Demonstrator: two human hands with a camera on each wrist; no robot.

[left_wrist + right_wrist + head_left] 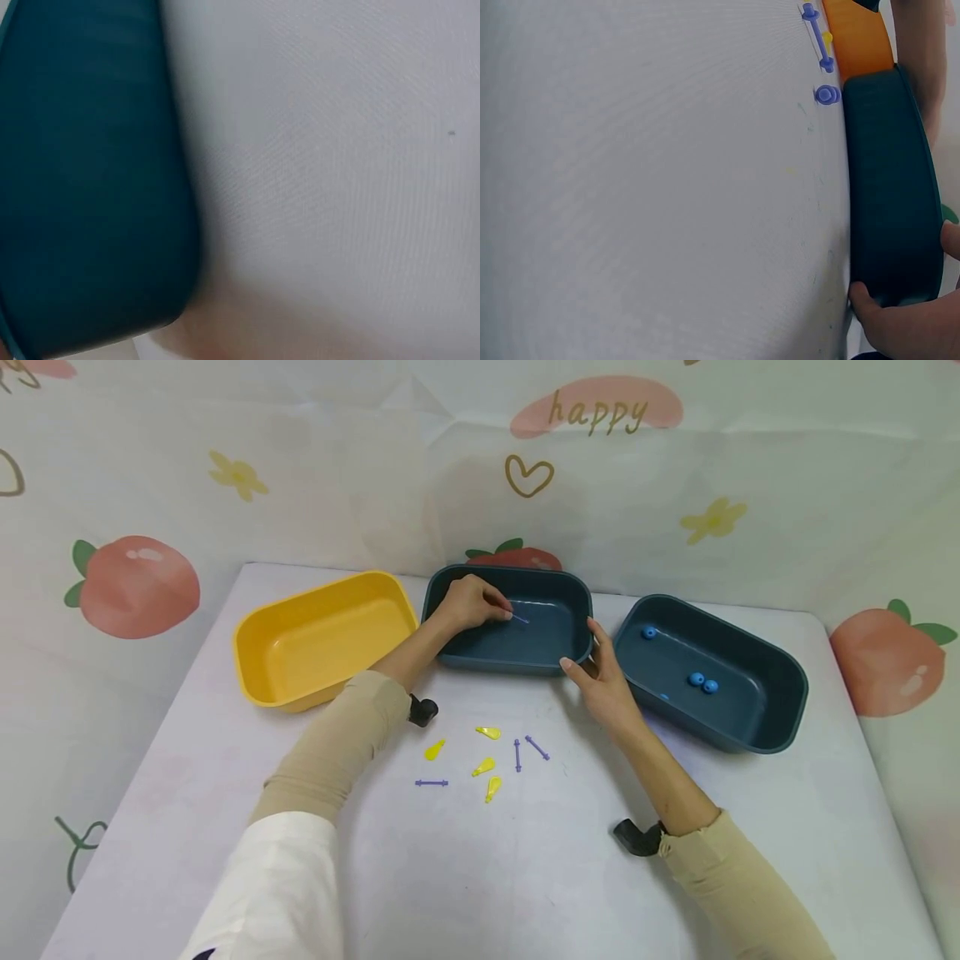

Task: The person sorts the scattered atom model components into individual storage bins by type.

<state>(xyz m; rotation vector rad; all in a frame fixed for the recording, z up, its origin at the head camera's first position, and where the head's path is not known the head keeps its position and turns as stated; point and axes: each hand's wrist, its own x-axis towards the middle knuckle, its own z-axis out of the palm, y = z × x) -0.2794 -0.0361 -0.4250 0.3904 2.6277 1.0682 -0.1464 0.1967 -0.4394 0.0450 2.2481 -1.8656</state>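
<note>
My left hand (474,602) reaches over the middle dark blue bin (517,665) and pinches a small purple rod (520,619) between thumb and fingertips, inside the rim. My right hand (606,689) holds the same bin at its right front corner, thumb at the front and a finger by the right rim. The right wrist view shows that hand (907,322) against the end of the bin (892,187). Only the bin's outer wall (90,165) and tabletop fill most of the left wrist view. On the table before the bin lie several yellow teardrop-shaped pieces (483,767) and purple rods (431,783).
At the left stands a yellow bin (288,703), partly behind the left forearm. To the right, another dark blue bin (765,745) contains small blue balls (710,687). A patterned cloth (360,485) hangs behind the white table (525,877).
</note>
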